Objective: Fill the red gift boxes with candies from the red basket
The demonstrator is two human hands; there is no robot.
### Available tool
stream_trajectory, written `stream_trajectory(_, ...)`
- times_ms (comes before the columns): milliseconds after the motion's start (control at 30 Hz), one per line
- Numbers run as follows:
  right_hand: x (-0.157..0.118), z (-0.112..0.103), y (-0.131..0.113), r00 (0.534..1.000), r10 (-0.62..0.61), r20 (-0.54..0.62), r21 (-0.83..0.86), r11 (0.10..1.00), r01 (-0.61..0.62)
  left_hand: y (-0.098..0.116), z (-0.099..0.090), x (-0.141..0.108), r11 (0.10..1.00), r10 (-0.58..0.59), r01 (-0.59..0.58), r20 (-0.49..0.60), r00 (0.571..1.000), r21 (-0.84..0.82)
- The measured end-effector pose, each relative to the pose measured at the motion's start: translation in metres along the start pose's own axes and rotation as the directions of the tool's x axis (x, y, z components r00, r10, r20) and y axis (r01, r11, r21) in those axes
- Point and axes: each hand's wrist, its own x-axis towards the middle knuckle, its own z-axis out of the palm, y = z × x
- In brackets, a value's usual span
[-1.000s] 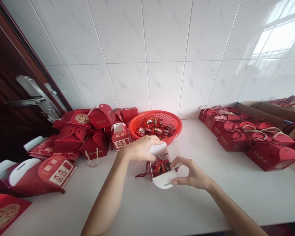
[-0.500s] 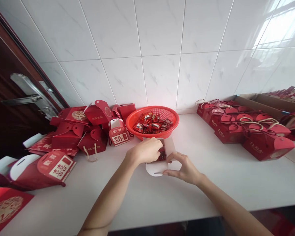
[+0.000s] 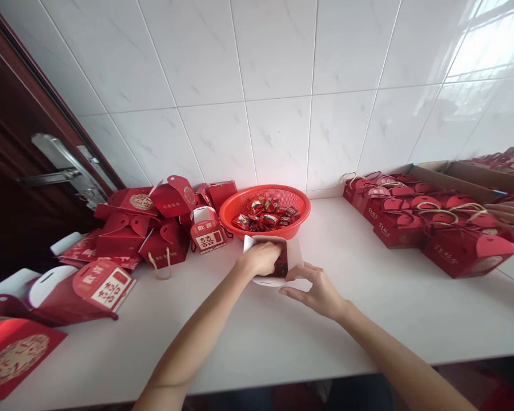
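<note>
An open box [image 3: 294,254] with white inner flaps stands in front of the red basket [image 3: 298,228], with dark red wrapped pieces inside. My left hand [image 3: 261,260] reaches into it from the left; its fingertips are hidden inside. At the box's right side is my right hand [image 3: 319,290], fingers against the side flap and thumb apart near the front flap. Wrapped candies [image 3: 269,214] lie in the basket.
Loose red boxes [image 3: 122,231] are heaped at the left, near a door handle [image 3: 64,171]. Closed red boxes with string handles [image 3: 462,251] stand in rows at the right. Another person's hand [image 3: 512,220] is at the right edge, beside cardboard cartons [image 3: 466,180].
My left hand has gone deeper into the box. The front flap looks shorter and nearer the basket. Another person's hand has appeared at the right edge.
</note>
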Motion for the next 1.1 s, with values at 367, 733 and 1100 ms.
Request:
stream_trajectory(367, 0.004, 0.007, -0.003, 0.993, 0.092, -0.081, 0.03, 0.996, -0.09, 0.018, -0.003, -0.012, 0.988, -0.119, 0.129, -0.112, 0.987, 0.087)
stream_trajectory(733, 0.005, 0.011, -0.003, 0.992, 0.06, -0.112, 0.0, 0.998, -0.061, 0.016, -0.009, -0.006, 0.975, -0.21, 0.217, -0.141, 0.967, 0.037)
stream_trajectory(1100, 0.002, 0.01, 0.0, 0.986, 0.002, -0.165, -0.053, 0.999, -0.011, -0.002, -0.006, -0.007, 0.974, 0.044, -0.102, -0.277, 0.96, -0.201)
